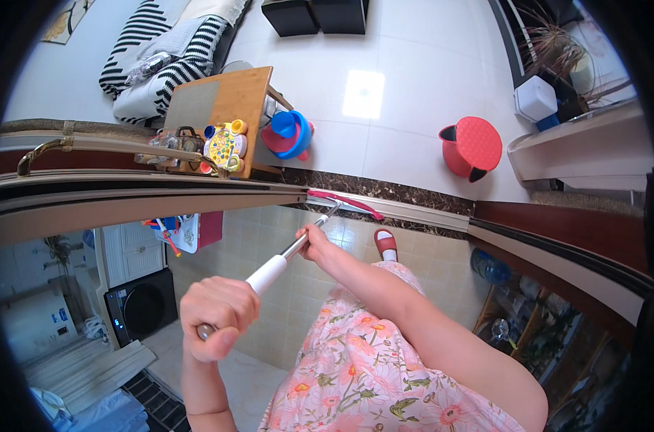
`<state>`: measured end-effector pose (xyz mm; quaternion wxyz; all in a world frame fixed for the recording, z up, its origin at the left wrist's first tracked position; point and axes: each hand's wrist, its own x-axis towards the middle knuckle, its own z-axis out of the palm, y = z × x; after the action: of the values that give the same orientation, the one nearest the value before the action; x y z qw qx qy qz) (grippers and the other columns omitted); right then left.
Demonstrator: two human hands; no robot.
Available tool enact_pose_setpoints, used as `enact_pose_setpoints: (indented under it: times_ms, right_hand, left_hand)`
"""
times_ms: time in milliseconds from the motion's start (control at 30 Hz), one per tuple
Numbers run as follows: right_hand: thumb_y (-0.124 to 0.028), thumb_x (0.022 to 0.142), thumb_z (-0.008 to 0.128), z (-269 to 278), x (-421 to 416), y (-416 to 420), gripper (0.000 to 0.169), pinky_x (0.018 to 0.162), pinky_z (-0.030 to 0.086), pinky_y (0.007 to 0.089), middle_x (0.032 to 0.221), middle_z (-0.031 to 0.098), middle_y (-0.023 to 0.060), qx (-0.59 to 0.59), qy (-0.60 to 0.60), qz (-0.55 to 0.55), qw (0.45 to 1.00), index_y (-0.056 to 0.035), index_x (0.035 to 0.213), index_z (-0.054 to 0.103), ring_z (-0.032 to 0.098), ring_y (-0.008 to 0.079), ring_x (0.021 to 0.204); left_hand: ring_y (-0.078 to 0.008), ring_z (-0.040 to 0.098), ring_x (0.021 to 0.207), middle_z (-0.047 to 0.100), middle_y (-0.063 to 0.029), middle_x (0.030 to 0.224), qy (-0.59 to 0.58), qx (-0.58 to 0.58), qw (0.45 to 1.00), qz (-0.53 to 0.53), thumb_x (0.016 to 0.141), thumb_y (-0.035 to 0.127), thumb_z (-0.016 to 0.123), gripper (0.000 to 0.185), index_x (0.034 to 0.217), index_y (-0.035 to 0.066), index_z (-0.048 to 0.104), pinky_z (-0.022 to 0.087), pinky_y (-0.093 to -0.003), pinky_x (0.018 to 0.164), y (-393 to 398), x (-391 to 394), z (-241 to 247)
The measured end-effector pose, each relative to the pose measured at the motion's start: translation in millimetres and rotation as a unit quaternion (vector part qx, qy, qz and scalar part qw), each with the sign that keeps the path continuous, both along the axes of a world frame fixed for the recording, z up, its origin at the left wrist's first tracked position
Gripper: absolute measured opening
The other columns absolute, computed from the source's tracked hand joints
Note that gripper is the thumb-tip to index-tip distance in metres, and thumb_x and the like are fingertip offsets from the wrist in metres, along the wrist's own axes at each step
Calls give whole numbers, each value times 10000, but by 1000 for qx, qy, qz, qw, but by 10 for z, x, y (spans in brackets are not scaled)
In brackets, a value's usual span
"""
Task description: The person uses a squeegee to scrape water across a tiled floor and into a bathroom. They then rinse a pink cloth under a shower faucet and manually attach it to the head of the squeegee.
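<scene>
My left hand [219,316] is wrapped around the white upper grip [267,274] of a mop with a telescopic metal pole. Lower down, my right hand [313,244] grips the same pole [294,247]. At the pole's far end, a flat mop head [354,205] with a pink edge rests across the pale sliding-door track [429,215]. Its underside is hidden. Dark marbled stone strips [381,186] border the track. One foot in a red slipper [385,243] stands just short of the threshold.
A sliding door panel [240,208] with a handle is at the left. Beyond the track are a red stool [472,148], a blue and pink child's seat [289,135], and a wooden table [240,97] holding a yellow toy [227,148]. A black washing machine [143,305] stands lower left.
</scene>
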<state>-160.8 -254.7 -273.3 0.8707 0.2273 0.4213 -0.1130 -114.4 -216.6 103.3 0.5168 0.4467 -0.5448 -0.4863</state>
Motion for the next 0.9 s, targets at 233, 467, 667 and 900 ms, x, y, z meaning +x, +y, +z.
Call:
enact_pose_setpoints:
  times_ms: [233, 467, 667, 900]
  right_hand:
    - [-151, 864, 453, 37, -385, -48, 223, 566, 517, 341, 624, 557, 18, -34, 85, 21, 996, -124, 645, 482, 592, 168, 629]
    - [-181, 903, 471, -97, -1114, -120, 240, 541, 514, 321, 608, 527, 19, -37, 92, -31, 995, -111, 674, 471, 568, 164, 598]
    - [-140, 903, 482, -121, -1330, -79, 176, 521, 505, 312, 588, 502, 24, 6, 88, -77, 993, -95, 734, 461, 536, 171, 531]
    - [-133, 916, 457, -87, -1358, 6, 147, 554, 528, 338, 597, 489, 26, -9, 126, -42, 991, -83, 778, 462, 519, 173, 540]
  left_hand:
    - [-209, 385, 388, 392, -37, 453, 36, -8, 998, -46, 704, 110, 562, 298, 495, 62, 355, 409, -321, 459, -93, -120, -37]
    - [-238, 415, 423, 417, -50, 491, 84, -26, 992, -96, 685, 80, 551, 230, 520, 49, 394, 412, -336, 489, -118, -305, -172]
    - [-214, 415, 395, 415, -33, 469, 59, -61, 989, -122, 761, 112, 556, 315, 501, 58, 387, 428, -338, 482, -108, -604, -176]
    - [-227, 440, 411, 429, -46, 484, 81, -44, 992, -89, 695, 69, 554, 237, 506, 52, 413, 438, -343, 485, 62, -695, -175]
